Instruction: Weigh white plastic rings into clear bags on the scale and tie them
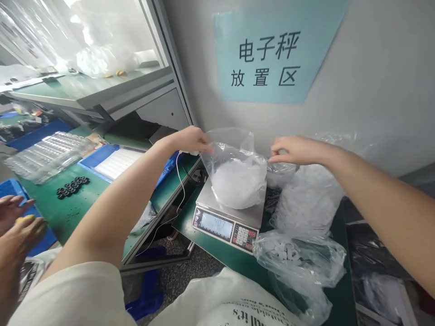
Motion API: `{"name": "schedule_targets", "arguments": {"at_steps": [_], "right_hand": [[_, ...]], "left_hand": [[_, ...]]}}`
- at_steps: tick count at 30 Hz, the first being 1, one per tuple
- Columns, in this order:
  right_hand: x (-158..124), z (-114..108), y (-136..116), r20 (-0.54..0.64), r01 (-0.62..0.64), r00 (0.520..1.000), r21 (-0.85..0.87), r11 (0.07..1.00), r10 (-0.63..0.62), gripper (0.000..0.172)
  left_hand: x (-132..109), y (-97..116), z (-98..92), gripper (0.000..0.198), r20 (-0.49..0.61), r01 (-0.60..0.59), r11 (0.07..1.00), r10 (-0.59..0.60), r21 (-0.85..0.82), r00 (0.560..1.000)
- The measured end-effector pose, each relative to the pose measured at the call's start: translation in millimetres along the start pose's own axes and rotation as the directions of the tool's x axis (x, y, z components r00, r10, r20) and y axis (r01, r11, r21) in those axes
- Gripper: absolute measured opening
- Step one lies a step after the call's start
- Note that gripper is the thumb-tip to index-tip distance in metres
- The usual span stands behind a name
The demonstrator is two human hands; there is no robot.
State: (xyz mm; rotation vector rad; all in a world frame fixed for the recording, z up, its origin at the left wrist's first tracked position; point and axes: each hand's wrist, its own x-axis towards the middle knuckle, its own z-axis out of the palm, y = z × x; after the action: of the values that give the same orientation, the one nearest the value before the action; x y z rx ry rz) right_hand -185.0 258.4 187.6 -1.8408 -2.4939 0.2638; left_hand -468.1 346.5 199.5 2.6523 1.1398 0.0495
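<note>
Well, the left hand and right hand pinch a plastic bag (on a digital scale).

The person wears a loose, cream-white short-sleeved shirt of soft, plain fabric. Its left sleeve is wide and falls in a broad, rounded shape. Black printed lettering in a serif type runs across the front of the shirt, but the lower edge of the view cuts it off and only a few letters show. Below the sleeve, the left forearm is bare and slim, and the right forearm is bare as well. The left hand and right hand are slender, with long, narrow fingers.
</note>
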Motion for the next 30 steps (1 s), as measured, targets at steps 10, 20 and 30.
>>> {"name": "schedule_targets", "arguments": {"at_steps": [10, 20, 30], "right_hand": [[-8, 10, -51, -0.147, 0.337, 0.922, -0.147, 0.93, -0.358, 0.056], [-54, -10, 19, -0.277, 0.007, 0.957, 0.31, 0.951, 0.083, 0.05], [24, 11, -64, 0.104, 0.374, 0.924, -0.034, 0.927, -0.368, 0.05]], "left_hand": [[-16, -27, 25.0, 0.038, -0.126, -0.326, 0.845, 0.301, -0.424, 0.945], [-15, -56, 67.1, 0.041, -0.346, -0.295, 0.631, 0.045, -0.718, 0.937], [-11, -22, 47.7, 0.044, -0.397, -0.607, 0.697, 0.469, -0.382, 0.789]]}}
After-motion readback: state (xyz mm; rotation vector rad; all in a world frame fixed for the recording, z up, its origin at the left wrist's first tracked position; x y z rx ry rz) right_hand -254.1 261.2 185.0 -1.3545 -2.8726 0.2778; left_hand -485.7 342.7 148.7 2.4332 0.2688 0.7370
